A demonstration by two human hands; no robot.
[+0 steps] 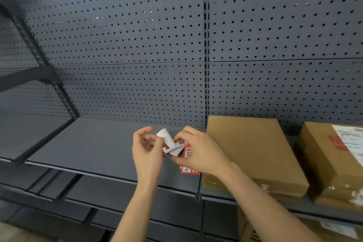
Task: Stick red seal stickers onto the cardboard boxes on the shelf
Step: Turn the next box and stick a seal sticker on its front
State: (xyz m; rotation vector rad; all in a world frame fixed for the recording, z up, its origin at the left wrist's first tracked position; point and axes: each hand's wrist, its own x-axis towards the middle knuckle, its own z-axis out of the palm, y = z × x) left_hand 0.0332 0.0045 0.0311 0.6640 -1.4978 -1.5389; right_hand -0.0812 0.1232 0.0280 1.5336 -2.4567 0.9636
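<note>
Presently left hand [147,151] and right hand [198,153] pinch the sticker strip [169,138] (white backing apparently curled).

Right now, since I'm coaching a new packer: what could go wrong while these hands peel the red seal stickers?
The curled white backing paper, pinched between left hand and right hand, might tear or let a red seal sticker fold onto itself. The sticker strip's loose end dangles near the grey metal shelf edge and could snag.
</note>
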